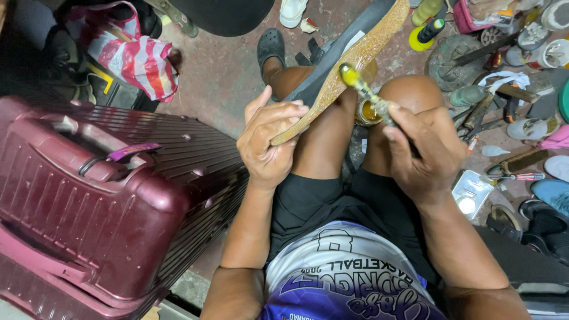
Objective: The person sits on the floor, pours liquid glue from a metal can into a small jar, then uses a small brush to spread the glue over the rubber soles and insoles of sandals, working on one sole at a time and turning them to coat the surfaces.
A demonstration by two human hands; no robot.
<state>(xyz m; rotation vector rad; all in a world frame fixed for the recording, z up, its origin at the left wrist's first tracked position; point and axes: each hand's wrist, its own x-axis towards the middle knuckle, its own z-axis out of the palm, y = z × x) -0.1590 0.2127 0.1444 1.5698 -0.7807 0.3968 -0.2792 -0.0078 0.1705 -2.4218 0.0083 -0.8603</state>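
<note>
A glue-coated sole (349,65) is pinched at its near end by the left hand (268,142) and angled up over the knees, while a brush (363,88), gripped in the closed right hand (424,151), is laid on it above an open glue jar (368,112).

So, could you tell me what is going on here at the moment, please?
A seated person is working over their lap. The left hand grips the near end of a long strip coated with brownish glue, which slants up and away over the knees. The right hand holds a small brush, its yellowish tip resting on the strip. An open jar of amber glue sits between the knees. A dark red suitcase stands beside the left arm, and tools and shoes lie scattered on the floor.
</note>
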